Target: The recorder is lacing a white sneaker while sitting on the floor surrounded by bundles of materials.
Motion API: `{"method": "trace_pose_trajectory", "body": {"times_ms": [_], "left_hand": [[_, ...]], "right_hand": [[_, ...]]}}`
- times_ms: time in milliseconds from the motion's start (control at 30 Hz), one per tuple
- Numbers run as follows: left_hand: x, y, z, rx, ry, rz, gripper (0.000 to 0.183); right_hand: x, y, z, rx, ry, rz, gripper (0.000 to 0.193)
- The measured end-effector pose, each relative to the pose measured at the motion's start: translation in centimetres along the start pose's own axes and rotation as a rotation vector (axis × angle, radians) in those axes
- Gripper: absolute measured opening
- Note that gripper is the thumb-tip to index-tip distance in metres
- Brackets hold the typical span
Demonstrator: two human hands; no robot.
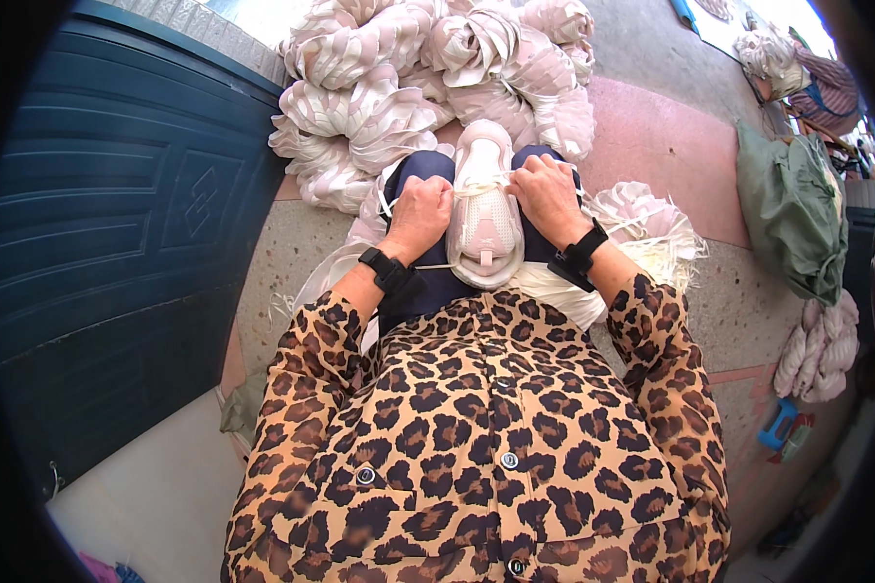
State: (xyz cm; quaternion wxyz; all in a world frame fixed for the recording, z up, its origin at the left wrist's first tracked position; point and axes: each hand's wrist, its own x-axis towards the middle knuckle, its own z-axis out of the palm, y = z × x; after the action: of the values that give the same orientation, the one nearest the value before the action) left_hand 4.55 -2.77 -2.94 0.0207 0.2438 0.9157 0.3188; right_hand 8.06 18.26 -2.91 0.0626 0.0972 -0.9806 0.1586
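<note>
A pale pink and white shoe (487, 216) lies lengthwise between my thighs on dark trousers. A thin cream shoelace (478, 185) crosses its upper part. My left hand (422, 216) is closed at the shoe's left side, fingers curled, with a white strand showing beside it. On the other side my right hand (548, 199) pinches the lace close to the shoe. My fingertips are partly hidden by the backs of the hands. A bundle of loose cream laces (560, 291) lies by my right thigh, below the right wrist.
Big coiled bundles of pale pink shoe pieces (384, 117) are heaped ahead of my knees. Another pink-white bundle (637, 219) sits to the right. A dark blue panelled door (117, 194) stands left. At right are a green cloth sack (792, 214) and a twisted bundle (819, 350).
</note>
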Motion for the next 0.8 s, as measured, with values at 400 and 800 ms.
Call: {"method": "trace_pose_trajectory", "body": {"times_ms": [400, 800], "left_hand": [[-0.2, 2.9, -0.4, 0.289, 0.079, 0.003, 0.021], [-1.1, 2.4, -0.4, 0.205, -0.074, 0.044, 0.018]], "right_hand": [[-0.6, -0.5, -0.6, -0.022, -0.097, 0.008, 0.026], [-0.5, 1.6, -0.3, 0.217, -0.350, -0.088, 0.022]]}}
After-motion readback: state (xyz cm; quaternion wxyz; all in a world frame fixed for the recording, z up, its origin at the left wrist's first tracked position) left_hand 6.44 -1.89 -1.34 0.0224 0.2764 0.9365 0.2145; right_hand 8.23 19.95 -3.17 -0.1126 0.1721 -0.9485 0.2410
